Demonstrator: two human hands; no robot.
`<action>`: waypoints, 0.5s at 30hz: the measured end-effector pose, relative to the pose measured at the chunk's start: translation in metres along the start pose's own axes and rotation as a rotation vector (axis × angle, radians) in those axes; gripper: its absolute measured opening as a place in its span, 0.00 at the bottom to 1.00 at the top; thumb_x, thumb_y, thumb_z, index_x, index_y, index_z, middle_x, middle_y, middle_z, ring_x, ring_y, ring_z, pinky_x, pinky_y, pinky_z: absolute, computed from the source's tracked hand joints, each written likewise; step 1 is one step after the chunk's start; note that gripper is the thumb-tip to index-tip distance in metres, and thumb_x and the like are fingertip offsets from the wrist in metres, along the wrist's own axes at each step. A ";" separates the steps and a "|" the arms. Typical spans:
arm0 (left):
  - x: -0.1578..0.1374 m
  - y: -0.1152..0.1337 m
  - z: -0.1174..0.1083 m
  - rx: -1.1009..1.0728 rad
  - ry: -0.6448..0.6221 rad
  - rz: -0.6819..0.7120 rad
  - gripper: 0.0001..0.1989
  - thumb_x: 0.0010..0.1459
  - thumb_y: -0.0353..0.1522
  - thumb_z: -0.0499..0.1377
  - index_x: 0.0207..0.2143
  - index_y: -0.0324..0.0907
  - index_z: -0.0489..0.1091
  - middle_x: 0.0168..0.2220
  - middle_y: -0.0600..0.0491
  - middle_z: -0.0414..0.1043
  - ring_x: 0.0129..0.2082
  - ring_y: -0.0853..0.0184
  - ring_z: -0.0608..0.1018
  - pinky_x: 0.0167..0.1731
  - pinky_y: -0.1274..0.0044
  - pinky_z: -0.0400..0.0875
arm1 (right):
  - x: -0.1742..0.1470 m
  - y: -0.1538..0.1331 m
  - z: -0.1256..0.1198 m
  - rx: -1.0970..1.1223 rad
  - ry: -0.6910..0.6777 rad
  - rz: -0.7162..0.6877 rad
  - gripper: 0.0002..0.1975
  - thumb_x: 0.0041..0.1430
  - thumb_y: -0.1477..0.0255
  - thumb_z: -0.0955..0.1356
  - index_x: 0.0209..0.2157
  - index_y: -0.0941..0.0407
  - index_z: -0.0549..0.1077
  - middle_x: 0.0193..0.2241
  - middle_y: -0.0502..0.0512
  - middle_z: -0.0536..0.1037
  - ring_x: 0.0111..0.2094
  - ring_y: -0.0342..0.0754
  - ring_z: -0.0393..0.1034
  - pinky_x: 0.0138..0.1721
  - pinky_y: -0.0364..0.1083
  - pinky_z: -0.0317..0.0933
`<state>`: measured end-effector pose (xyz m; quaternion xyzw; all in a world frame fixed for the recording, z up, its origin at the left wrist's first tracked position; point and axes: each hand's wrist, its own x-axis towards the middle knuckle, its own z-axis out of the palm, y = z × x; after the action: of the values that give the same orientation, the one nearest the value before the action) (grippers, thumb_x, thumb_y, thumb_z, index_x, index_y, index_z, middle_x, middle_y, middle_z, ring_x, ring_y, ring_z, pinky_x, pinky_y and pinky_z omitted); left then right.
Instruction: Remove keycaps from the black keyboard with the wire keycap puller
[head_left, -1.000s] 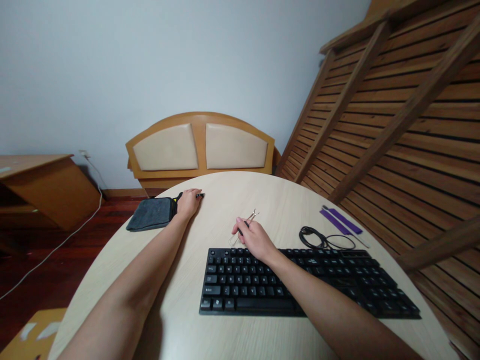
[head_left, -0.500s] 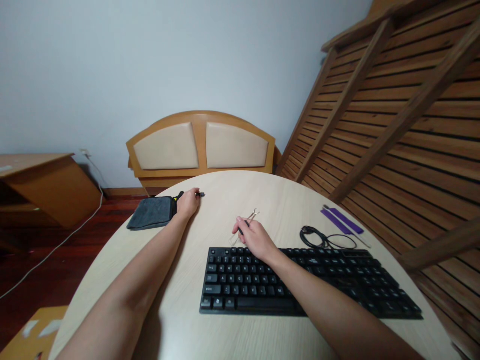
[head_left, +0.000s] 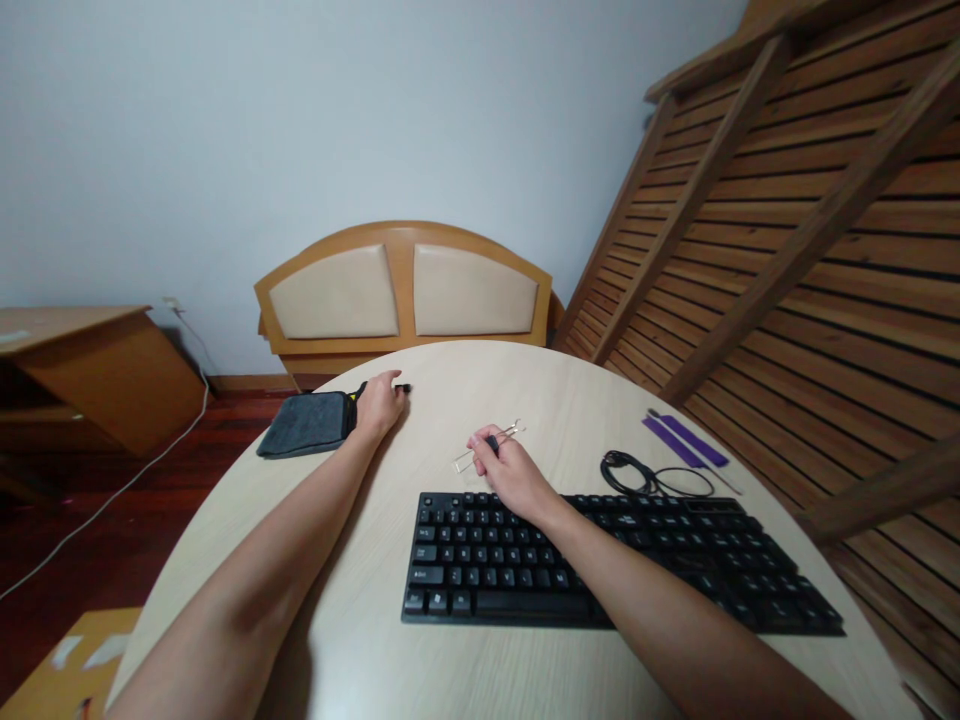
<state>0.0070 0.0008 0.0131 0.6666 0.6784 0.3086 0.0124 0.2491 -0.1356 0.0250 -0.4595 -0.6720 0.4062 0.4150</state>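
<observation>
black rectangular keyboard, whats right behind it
Just behind the black rectangular keyboard lie a coiled black cable and, farther back, two flat purple strips; the right hand holds a thin metal wire tool there. The pale tabletop under that hand is covered.

The slim, smooth-skinned left arm (head_left: 300, 530) is bare along its whole visible length, broad toward the near edge, with a soft, rounded swell at the elbow (head_left: 244, 610) and a narrow far end. The slim right arm (head_left: 645, 605) is bare too, a long, even taper from a wide near end. The bare left hand (head_left: 380, 405) and the bare right hand (head_left: 510, 465) look small and slender; their fingernails are too small to make out.
</observation>
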 end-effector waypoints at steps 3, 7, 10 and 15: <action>-0.010 0.018 -0.005 -0.121 -0.026 0.047 0.18 0.61 0.33 0.51 0.52 0.39 0.67 0.52 0.44 0.72 0.51 0.58 0.73 0.53 0.69 0.63 | 0.001 0.000 0.001 -0.002 0.006 -0.009 0.13 0.64 0.59 0.60 0.36 0.55 0.65 0.22 0.45 0.69 0.17 0.39 0.54 0.20 0.39 0.50; -0.041 0.047 -0.015 -0.319 -0.170 0.130 0.16 0.64 0.35 0.48 0.45 0.38 0.72 0.40 0.47 0.78 0.41 0.64 0.78 0.44 0.76 0.70 | 0.001 -0.004 0.000 -0.003 0.021 -0.008 0.13 0.64 0.60 0.61 0.35 0.55 0.66 0.21 0.45 0.68 0.17 0.39 0.55 0.20 0.39 0.51; -0.077 0.063 -0.026 -0.440 -0.286 0.189 0.17 0.64 0.38 0.48 0.40 0.38 0.74 0.35 0.49 0.79 0.36 0.65 0.79 0.39 0.78 0.71 | 0.001 -0.007 -0.002 -0.020 0.022 -0.030 0.14 0.63 0.60 0.61 0.34 0.56 0.68 0.21 0.46 0.68 0.18 0.40 0.56 0.21 0.40 0.53; -0.129 0.074 -0.039 -0.830 -0.544 0.164 0.16 0.60 0.41 0.55 0.38 0.38 0.75 0.35 0.47 0.79 0.36 0.63 0.78 0.40 0.74 0.70 | 0.002 -0.008 -0.002 0.003 0.038 -0.102 0.14 0.62 0.60 0.63 0.34 0.57 0.70 0.22 0.47 0.69 0.23 0.42 0.63 0.28 0.41 0.58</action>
<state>0.0713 -0.1381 0.0260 0.7130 0.4160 0.3674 0.4284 0.2485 -0.1356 0.0332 -0.4317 -0.6860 0.3768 0.4485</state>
